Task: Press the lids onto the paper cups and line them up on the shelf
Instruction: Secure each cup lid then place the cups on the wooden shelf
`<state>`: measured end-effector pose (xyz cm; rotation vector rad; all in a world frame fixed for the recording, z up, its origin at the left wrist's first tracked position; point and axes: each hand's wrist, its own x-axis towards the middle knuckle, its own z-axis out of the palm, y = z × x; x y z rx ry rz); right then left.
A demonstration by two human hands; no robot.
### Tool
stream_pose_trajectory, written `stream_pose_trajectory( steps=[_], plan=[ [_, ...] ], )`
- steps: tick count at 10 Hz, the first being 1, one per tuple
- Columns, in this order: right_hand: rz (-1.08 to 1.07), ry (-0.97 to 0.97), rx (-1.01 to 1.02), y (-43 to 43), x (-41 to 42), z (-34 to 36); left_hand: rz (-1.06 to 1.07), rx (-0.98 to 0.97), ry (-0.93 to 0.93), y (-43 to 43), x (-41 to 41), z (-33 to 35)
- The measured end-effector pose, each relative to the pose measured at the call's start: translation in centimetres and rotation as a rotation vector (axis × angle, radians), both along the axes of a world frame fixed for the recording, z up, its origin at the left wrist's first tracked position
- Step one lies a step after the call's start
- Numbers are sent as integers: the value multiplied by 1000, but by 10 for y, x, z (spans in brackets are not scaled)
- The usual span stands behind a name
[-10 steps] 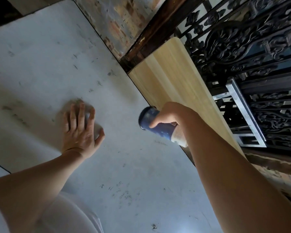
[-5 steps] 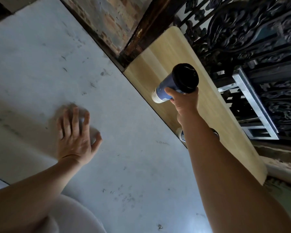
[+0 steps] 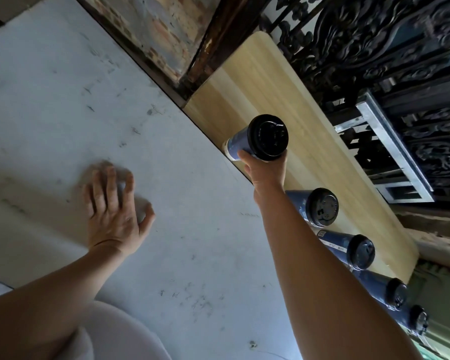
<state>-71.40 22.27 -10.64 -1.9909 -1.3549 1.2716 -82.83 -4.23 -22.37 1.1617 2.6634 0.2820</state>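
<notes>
My right hand (image 3: 266,168) grips a dark blue paper cup (image 3: 238,142) with a black lid (image 3: 268,137), its base touching the light wooden shelf (image 3: 257,81) near the wall. Behind my forearm, several more lidded blue cups stand in a row on the shelf: one (image 3: 315,206), another (image 3: 348,249), and a third (image 3: 385,292) further right. My left hand (image 3: 113,206) lies flat with fingers spread against the pale grey wall (image 3: 63,87), holding nothing.
A black ornate iron railing (image 3: 387,48) and a metal frame (image 3: 390,149) run along the far side of the shelf. A dark wooden beam (image 3: 213,40) and bare brick patch (image 3: 161,29) meet the shelf's far end. White cloth (image 3: 109,333) shows at the bottom.
My right hand has carried the lidded cup from in front of the wall up to the shelf and set its base against it. The view swung, bringing the row of cups into sight. My left hand stayed.
</notes>
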Motion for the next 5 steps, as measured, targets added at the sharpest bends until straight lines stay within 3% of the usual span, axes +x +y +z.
stream_pose_trajectory(
  steps=[5],
  plan=[
    [64, 50, -26, -17, 15, 10, 8, 53, 1, -1, -1, 0]
  ],
)
